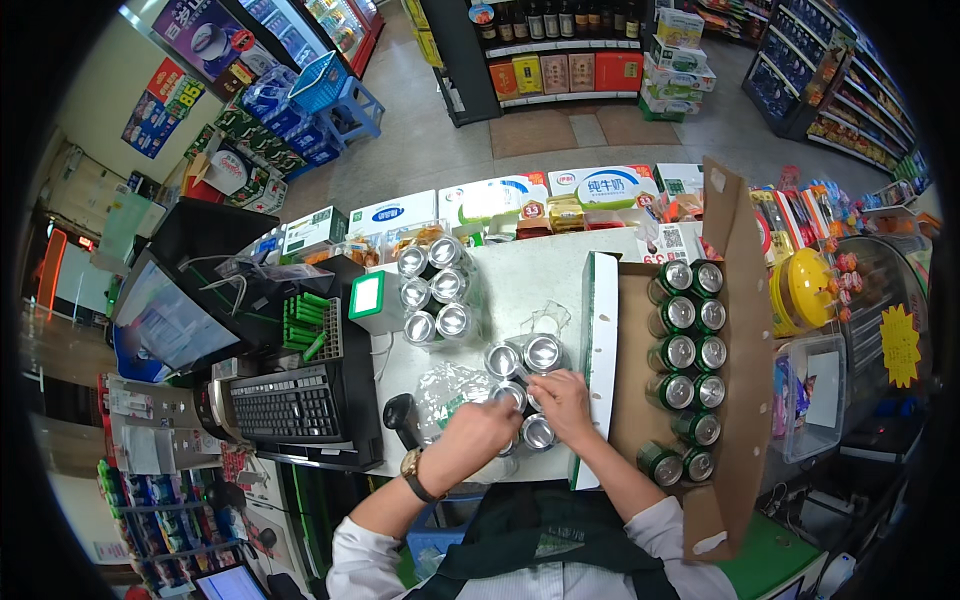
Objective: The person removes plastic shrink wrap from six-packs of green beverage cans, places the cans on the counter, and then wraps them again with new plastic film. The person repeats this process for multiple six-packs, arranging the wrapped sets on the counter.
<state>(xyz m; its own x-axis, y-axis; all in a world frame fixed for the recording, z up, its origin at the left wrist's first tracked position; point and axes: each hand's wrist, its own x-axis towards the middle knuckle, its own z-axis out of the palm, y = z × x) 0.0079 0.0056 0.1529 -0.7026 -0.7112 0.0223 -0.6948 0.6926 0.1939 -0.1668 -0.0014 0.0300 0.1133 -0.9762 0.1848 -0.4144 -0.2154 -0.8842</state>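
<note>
A pack of drink cans [543, 352] in clear plastic wrap stands upright on the white counter [517, 277] in front of me. My right hand [561, 401] is over its right side, thumb and fingers pinching a bit of the clear wrap [523, 373]. Beside it, my left hand [480, 431] has curled fingers at the left cans; its fingertips are blurred, so its hold is unclear. Crumpled clear film [454, 394] lies left of the pack. Farther back is another wrapped can pack [448, 285]. An open cardboard carton [630, 375] to the right holds several green cans [679, 351].
A handheld barcode scanner [401, 416], a keyboard [289, 405] and a monitor [176, 319] are on the left. A small box with a lit screen [367, 294] stands near the far pack. Milk cartons [491, 199] line the counter's far edge. A clear plastic bin [810, 397] sits right of the carton.
</note>
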